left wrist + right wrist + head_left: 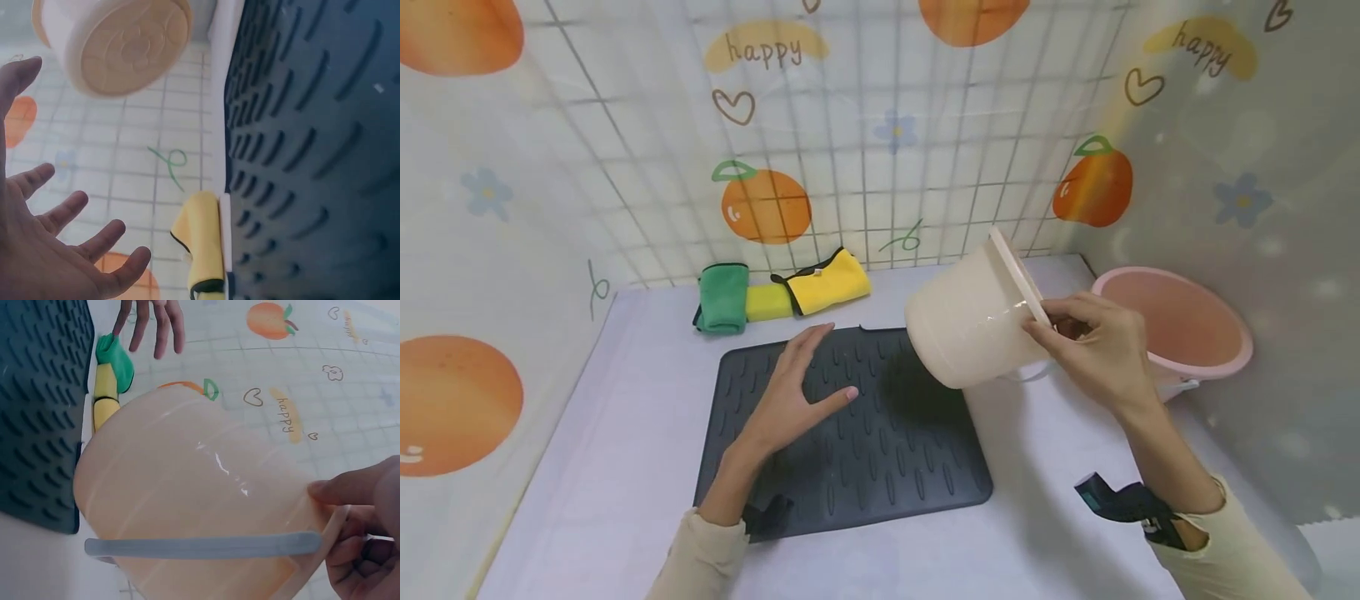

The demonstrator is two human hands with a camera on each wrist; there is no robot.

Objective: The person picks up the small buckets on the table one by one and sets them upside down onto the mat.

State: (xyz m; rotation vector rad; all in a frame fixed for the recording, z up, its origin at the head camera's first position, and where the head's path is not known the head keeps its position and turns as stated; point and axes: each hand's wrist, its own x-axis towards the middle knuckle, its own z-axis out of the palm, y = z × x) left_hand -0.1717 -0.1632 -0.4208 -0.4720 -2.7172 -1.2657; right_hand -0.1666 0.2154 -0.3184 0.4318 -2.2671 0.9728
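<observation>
My right hand (1101, 350) pinches the rim of a cream plastic bucket (966, 321), which hangs tilted in the air above the right part of a dark ribbed mat (880, 467). Its base points left, towards my left hand, and shows a round flower-like pattern in the left wrist view. A pale grey handle (206, 545) crosses the bucket's side in the right wrist view. Over the mat, my left hand (786, 408) has its fingers spread and thumb apart, touching nothing. The bucket's inside is hidden.
A pink bucket (1240, 367) stands at the right by the wall. Behind the mat lie a folded green cloth (724, 300), a yellow-green block (769, 302) and a yellow cloth (831, 283) with dark edging. A printed curtain (865, 100) over a wire grid closes the back.
</observation>
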